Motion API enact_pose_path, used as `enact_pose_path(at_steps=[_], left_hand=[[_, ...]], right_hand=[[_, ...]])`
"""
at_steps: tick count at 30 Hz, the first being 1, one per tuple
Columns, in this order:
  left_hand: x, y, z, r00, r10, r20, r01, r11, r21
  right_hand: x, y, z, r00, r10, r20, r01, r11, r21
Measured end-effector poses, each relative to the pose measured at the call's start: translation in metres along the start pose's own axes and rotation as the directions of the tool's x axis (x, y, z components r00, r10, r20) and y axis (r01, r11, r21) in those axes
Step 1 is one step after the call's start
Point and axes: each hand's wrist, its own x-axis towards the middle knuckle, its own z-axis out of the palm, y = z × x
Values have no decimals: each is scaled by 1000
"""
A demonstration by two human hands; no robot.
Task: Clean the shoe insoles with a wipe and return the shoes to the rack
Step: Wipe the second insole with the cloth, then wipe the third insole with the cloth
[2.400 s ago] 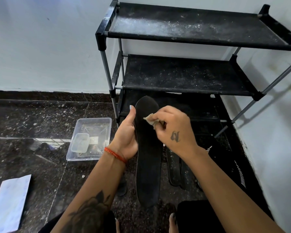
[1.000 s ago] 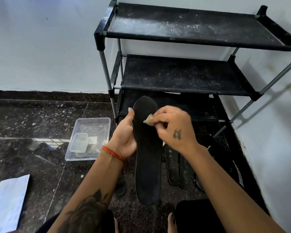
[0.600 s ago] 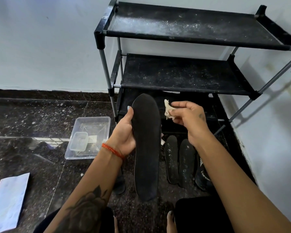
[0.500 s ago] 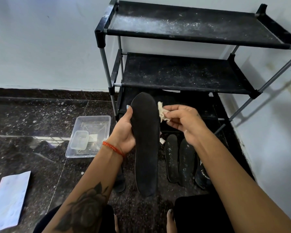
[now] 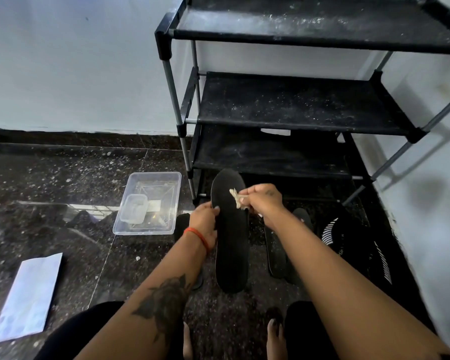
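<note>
My left hand point(image 5: 205, 224) grips the left edge of a long black insole point(image 5: 231, 245), held upright above the floor in front of the rack. My right hand point(image 5: 261, 201) pinches a small crumpled, dirty wipe point(image 5: 236, 200) against the upper part of the insole. More black insoles point(image 5: 278, 253) lie on the floor behind my right forearm. A black shoe with white stripes point(image 5: 353, 245) sits on the floor to the right. The black three-tier shoe rack point(image 5: 296, 105) stands against the wall, its dusty shelves bare.
A clear plastic tray point(image 5: 148, 203) holding a smaller clear box stands on the dark floor left of the rack. A white packet point(image 5: 29, 294) lies at the lower left. A white wall closes in on the right. My knees and toes show at the bottom.
My right hand lifted the wipe off the insole to the right, then brought it back onto the upper part. The view has tilted down and the insole sits lower.
</note>
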Motion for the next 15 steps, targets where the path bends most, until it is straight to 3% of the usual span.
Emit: enact_pose_path(at_steps=[8,15], left_hand=[[109,-82,-45,937,-66,-343,98,992,78],[195,-130,-71,862,-91,-498,172,978,120]], right_hand=[[77,80,61,998,43,43,-35,985,-166],[135,134,101,994,85,64,-70,975,-209]])
